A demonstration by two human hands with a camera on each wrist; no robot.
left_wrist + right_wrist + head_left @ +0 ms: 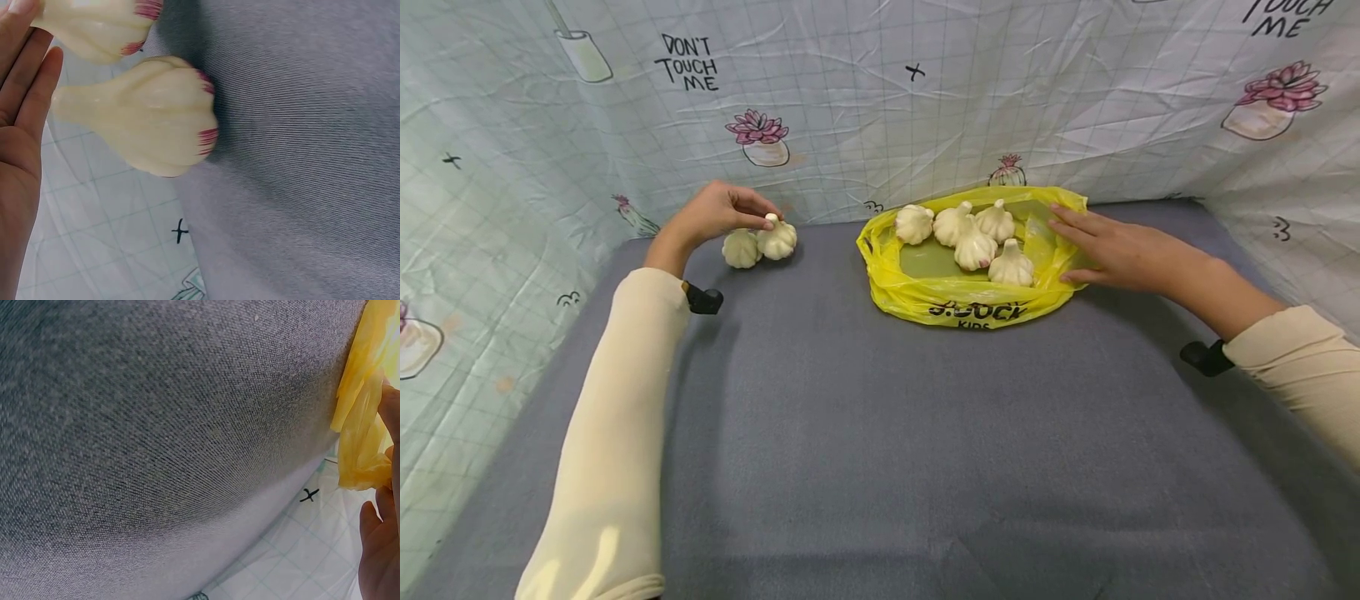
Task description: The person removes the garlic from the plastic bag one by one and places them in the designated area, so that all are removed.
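At the far left of the table, my left hand (718,212) pinches a garlic bulb (778,242) by its stem between thumb and fingers. A second garlic bulb (144,119) sits right beside it, with its neck close to my lower fingers. Both are cream with reddish streaks low on their sides. My right hand (1131,250) lies against the right rim of a yellow plastic bag (902,300). Its fingers are stretched out and the thumb is spread apart from them, touching the plastic. Inside the opened bag are several more garlic bulbs (975,248).
A grey cloth covers the table (880,433). Behind and at the sides hangs a pale printed curtain (842,100), close behind the bag and the left bulbs. The bag's rim stands up around its bulbs, with black lettering on the front.
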